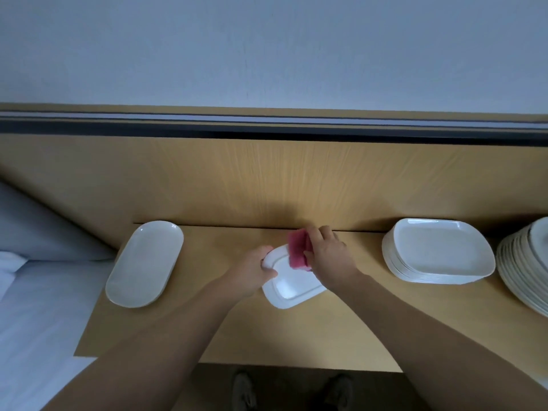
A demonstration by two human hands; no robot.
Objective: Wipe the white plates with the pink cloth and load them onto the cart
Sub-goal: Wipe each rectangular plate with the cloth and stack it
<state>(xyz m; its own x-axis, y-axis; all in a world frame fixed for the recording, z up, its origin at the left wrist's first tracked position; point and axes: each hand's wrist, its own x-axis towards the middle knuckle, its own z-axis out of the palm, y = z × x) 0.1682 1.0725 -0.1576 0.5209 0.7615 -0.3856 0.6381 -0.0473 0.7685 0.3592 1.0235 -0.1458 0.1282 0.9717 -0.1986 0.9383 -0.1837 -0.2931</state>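
Note:
A white rectangular plate (pixel 292 284) is at the middle of the wooden table (pixel 296 330). My left hand (pixel 255 269) grips its left rim, thumb on top. My right hand (pixel 330 256) holds the pink cloth (pixel 297 253) against the plate's far right part. A stack of white rectangular plates (pixel 439 252) stands to the right. A long oval white plate (pixel 145 262) lies to the left. No cart is in view.
A second stack of round white plates (pixel 525 265) sits at the right edge. A wooden wall panel (pixel 267 179) rises behind the table. A bed with white sheets (pixel 35 307) lies to the left. My shoes (pixel 244 390) show below the table's front edge.

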